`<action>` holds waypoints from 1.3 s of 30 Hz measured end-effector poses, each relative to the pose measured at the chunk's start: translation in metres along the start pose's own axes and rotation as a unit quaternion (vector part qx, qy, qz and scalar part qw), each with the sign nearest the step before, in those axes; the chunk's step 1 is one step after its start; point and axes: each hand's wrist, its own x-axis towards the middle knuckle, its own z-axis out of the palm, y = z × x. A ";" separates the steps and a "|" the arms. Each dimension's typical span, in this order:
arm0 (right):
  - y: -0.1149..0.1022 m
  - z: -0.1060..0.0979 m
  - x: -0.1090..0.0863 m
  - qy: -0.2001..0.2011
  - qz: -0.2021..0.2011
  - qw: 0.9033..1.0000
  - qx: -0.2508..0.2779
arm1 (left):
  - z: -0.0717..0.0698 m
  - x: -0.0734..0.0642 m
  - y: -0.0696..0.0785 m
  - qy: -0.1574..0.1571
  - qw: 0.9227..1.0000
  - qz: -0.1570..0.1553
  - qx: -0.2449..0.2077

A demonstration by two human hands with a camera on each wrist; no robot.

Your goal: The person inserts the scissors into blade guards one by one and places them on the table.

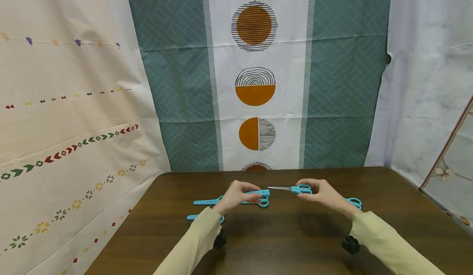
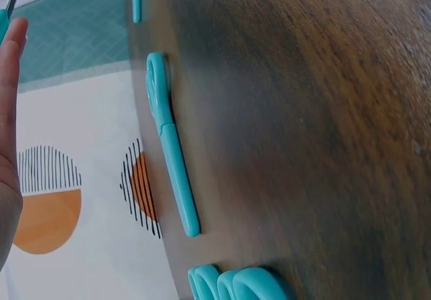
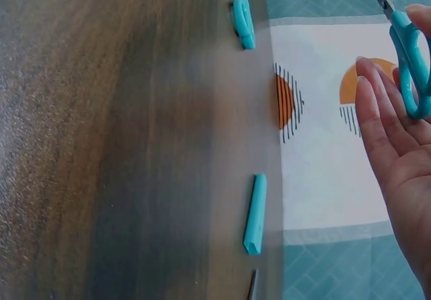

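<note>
My left hand pinches a teal blade cover between thumb and fingers, raised over the table. Opposite it, my right hand holds teal-handled scissors by the handle loops. Their bare metal blades look closed and point left at the cover's end, a small gap apart. Below the left hand lie sheathed scissors. Farther left, other scissors rest with a cover on, partly behind the left hand. The right wrist view shows the right fingers beside the handle.
More covered scissors lie near the left forearm, which partly hides them. On the right are another scissors handle and a loose teal cover, with a bare blade tip close by. Curtains hang behind the brown wooden table.
</note>
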 end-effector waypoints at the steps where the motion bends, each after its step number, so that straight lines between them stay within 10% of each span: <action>1: -0.001 -0.001 0.000 -0.002 -0.003 1.000 0.004 | 0.000 0.000 0.000 0.002 1.000 -0.001 0.004; 39: -0.001 -0.005 0.001 -0.040 -0.021 0.998 0.048 | -0.007 -0.008 0.009 0.002 1.000 0.007 0.004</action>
